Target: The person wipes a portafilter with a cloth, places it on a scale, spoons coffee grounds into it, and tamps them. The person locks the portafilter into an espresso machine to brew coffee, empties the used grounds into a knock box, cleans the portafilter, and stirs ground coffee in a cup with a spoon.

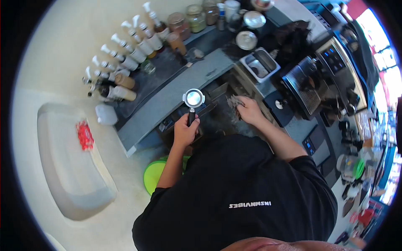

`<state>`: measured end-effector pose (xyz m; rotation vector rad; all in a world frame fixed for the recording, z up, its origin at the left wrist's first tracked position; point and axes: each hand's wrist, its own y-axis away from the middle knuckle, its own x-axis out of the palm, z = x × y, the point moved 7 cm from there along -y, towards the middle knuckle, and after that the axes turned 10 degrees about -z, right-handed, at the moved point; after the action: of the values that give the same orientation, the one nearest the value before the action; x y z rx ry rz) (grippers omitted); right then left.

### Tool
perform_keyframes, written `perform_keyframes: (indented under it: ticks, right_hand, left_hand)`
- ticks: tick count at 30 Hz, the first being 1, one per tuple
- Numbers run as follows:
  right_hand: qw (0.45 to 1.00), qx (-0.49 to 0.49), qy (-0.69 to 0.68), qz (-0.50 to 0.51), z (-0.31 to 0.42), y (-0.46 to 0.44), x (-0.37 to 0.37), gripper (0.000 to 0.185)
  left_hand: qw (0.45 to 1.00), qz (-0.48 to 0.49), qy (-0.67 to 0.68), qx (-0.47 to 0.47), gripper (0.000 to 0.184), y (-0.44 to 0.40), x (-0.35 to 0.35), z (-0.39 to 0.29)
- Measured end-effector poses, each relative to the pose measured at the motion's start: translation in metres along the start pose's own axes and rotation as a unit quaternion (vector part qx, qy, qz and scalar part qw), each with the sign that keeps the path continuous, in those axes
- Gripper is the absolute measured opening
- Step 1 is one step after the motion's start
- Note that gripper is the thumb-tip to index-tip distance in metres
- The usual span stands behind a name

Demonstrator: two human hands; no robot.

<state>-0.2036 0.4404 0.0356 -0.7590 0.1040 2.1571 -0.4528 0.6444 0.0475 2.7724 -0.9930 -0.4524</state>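
Note:
My left hand (185,130) is wrapped round the black handle of a portafilter (194,98), whose round metal basket faces up and looks bright and bare inside. My right hand (249,110) is closed on a crumpled greyish cloth (234,101), a little to the right of the portafilter and apart from it. Below both hands lies an open drawer or recess (217,94) under the counter edge; its contents are dark and hard to make out.
Pump syrup bottles (136,53) and jars (196,19) line the back of the counter (176,85). To the right stand a metal container (260,65), an espresso machine (307,83) and a scale (315,142). A green bin (154,177) is at lower left.

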Motion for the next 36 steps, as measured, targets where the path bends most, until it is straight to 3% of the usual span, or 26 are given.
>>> perform_keyframes:
  ticks: [3, 6, 7, 10, 11, 14, 16, 17, 20, 21, 24, 25, 29, 32, 34, 36]
  right_hand:
    - [0.959, 0.252, -0.127, -0.011, -0.071, 0.066, -0.051, 0.032]
    - [0.881, 0.374, -0.2, -0.209, -0.128, 0.142, -0.118, 0.024]
    - [0.855, 0.415, -0.177, -0.257, -0.099, 0.158, -0.155, 0.027]
    - [0.772, 0.345, -0.32, -0.426, -0.136, 0.206, -0.205, 0.036]
    - [0.775, 0.319, -0.311, -0.448, -0.144, 0.215, -0.221, 0.043]
    - [0.855, 0.335, -0.154, -0.364, -0.172, 0.226, -0.244, 0.049]
    - [0.845, 0.362, -0.161, -0.36, -0.197, 0.243, -0.246, 0.05]
    - [0.84, 0.376, -0.167, -0.354, -0.208, 0.255, -0.245, 0.051]
    - [0.817, 0.443, -0.249, -0.271, -0.181, 0.282, -0.282, 0.045]
    - [0.795, 0.421, -0.343, -0.269, -0.172, 0.289, -0.292, 0.042]
    - [0.81, 0.348, -0.372, -0.292, -0.148, 0.294, -0.332, 0.044]
    - [0.827, 0.324, -0.294, -0.353, -0.141, 0.292, -0.352, 0.043]
    - [0.803, 0.389, -0.208, -0.4, -0.173, 0.314, -0.379, 0.044]
    - [0.849, 0.387, -0.049, -0.357, -0.213, 0.333, -0.385, 0.043]
    - [0.874, 0.34, 0.073, -0.339, -0.214, 0.33, -0.401, 0.036]
    - [0.889, 0.29, 0.189, -0.299, -0.22, 0.32, -0.41, 0.034]
  left_hand:
    - [0.991, 0.121, -0.041, 0.026, 0.013, -0.005, 0.044, -0.016]
    - [0.963, 0.24, -0.105, 0.059, 0.013, 0.0, 0.113, -0.033]
    - [0.95, 0.274, -0.131, 0.076, 0.014, 0.005, 0.137, -0.042]
    - [0.906, 0.363, -0.184, 0.12, 0.02, 0.025, 0.211, -0.059]
    - [0.887, 0.391, -0.2, 0.143, 0.022, 0.036, 0.239, -0.067]
    - [0.841, 0.463, -0.214, 0.178, 0.026, 0.078, 0.319, -0.091]
    - [0.822, 0.497, -0.199, 0.194, 0.024, 0.109, 0.371, -0.105]
    - [0.811, 0.511, -0.23, 0.17, 0.033, 0.121, 0.394, -0.108]
    - [0.797, 0.522, -0.192, 0.237, 0.038, 0.161, 0.46, -0.119]
    - [0.778, 0.529, -0.174, 0.291, 0.042, 0.178, 0.481, -0.125]
    - [0.752, 0.591, -0.162, 0.244, 0.045, 0.228, 0.537, -0.126]
    - [0.731, 0.608, -0.167, 0.261, 0.06, 0.239, 0.554, -0.115]
    - [0.687, 0.625, -0.118, 0.351, 0.074, 0.264, 0.592, -0.088]
    - [0.599, 0.679, -0.302, 0.299, 0.062, 0.267, 0.589, -0.105]
    - [0.613, 0.685, -0.229, 0.32, 0.048, 0.267, 0.585, -0.128]
    - [0.644, 0.687, -0.124, 0.313, 0.044, 0.292, 0.57, -0.216]
